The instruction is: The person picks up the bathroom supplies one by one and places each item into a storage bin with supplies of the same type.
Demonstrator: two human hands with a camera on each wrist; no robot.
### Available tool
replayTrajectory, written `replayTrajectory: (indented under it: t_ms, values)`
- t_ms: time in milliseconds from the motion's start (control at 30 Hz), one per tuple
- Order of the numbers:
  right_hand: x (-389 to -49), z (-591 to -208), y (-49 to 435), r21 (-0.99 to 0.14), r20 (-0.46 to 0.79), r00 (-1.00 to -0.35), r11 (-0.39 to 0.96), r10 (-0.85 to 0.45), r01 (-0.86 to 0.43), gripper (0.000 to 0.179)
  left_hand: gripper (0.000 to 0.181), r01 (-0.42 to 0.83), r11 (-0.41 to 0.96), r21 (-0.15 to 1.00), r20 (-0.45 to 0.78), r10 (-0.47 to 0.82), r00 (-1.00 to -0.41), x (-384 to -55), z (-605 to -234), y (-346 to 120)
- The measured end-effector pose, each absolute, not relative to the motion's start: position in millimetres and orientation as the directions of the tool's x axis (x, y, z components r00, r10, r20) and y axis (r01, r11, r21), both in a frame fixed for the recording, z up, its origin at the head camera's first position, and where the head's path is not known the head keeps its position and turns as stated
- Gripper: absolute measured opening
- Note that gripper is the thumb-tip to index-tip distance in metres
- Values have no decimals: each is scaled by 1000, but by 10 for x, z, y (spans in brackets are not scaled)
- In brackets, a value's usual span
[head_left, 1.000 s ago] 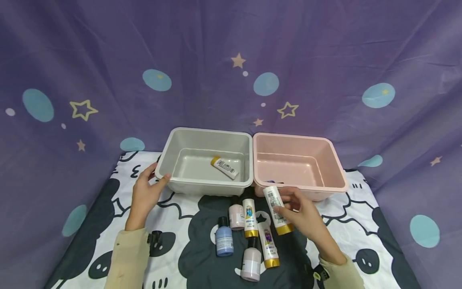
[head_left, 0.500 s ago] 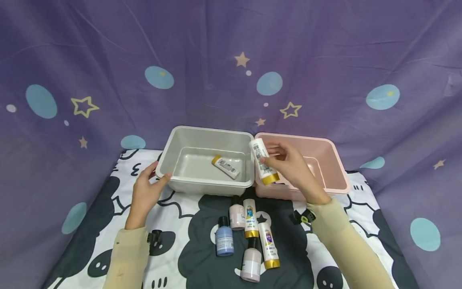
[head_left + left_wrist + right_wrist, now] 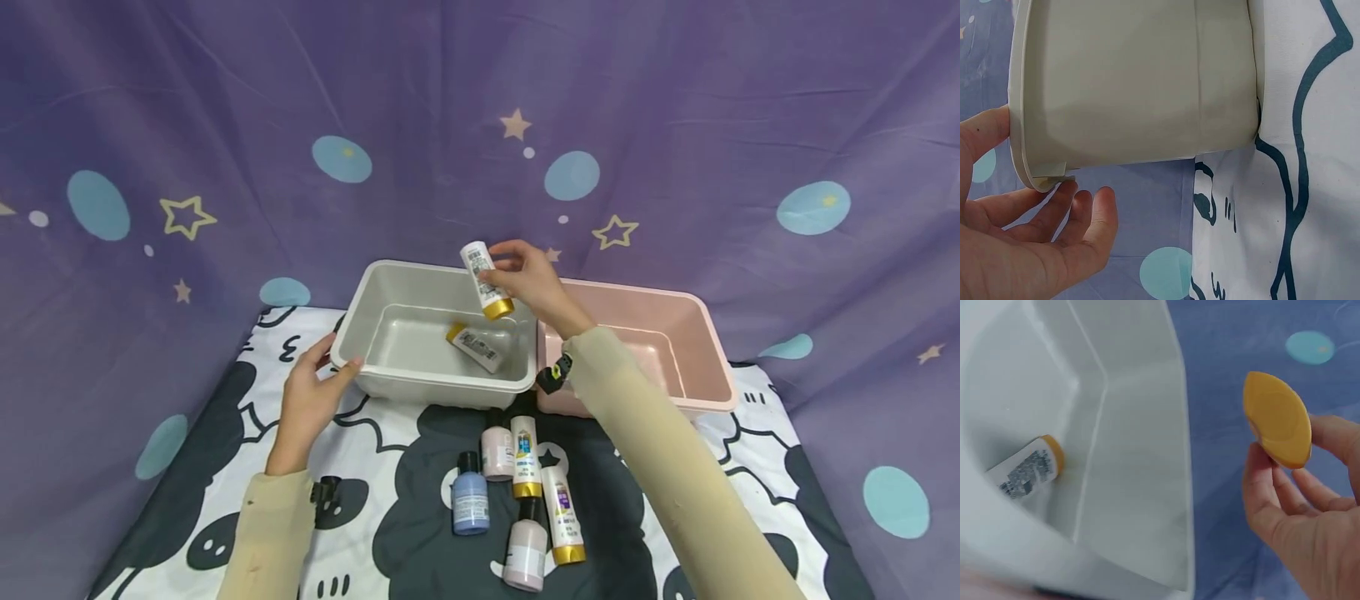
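Observation:
My right hand (image 3: pixel 528 282) pinches a white tube with a gold cap (image 3: pixel 486 279) above the right part of the grey plastic bin (image 3: pixel 420 379). The tube tilts, cap end lower; in the right wrist view its gold cap (image 3: pixel 1277 419) faces the camera. Another white tube with a gold cap (image 3: pixel 475 348) lies inside the grey bin. At that bin's front left corner, my left hand (image 3: pixel 311 400) holds the rim between thumb and fingers. The left wrist view shows the thumb (image 3: pixel 988 131) against the rim and the fingers under the corner.
A pink plastic bin (image 3: pixel 637 304) adjoins the grey one, partly hidden by my right arm. In front lie a blue bottle (image 3: pixel 471 504), two pale pink bottles (image 3: pixel 525 554) with black caps, and two more white tubes (image 3: pixel 562 512) on the patterned cloth. A purple curtain hangs behind.
My right hand has carried the white tube up and leftward, from in front of the pink bin to above the grey bin. My left hand keeps its hold on the rim.

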State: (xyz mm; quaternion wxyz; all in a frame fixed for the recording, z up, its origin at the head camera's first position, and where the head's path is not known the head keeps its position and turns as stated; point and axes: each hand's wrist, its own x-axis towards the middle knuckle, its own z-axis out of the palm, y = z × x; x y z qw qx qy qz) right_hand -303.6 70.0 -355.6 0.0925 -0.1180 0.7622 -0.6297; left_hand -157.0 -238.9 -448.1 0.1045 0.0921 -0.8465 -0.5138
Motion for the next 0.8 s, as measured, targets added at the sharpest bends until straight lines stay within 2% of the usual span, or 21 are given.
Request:
replayTrajectory:
  t_ms: [167, 400, 700, 800]
  values:
    - [-3221, -3720, 576, -981, -29, -963, 191, -268, -23, 45, 72, -51, 453, 890, 81, -266, -961, -1577, -4482, -2377]
    - [-3302, -3897, 497, -962, -125, -956, 270, -267, 50, 40, 71, -53, 437, 898, 80, -281, -956, -1566, -4472, -2381]
    - [-3315, -3967, 478, -929, -152, -940, 369, -305, 31, 40, 68, -40, 431, 901, 92, -281, -955, -1573, -4495, -2379]
    - [-3300, -3980, 457, -947, -155, -935, 317, -319, 50, 40, 69, -38, 430, 902, 92, -279, -956, -1574, -4494, -2386]
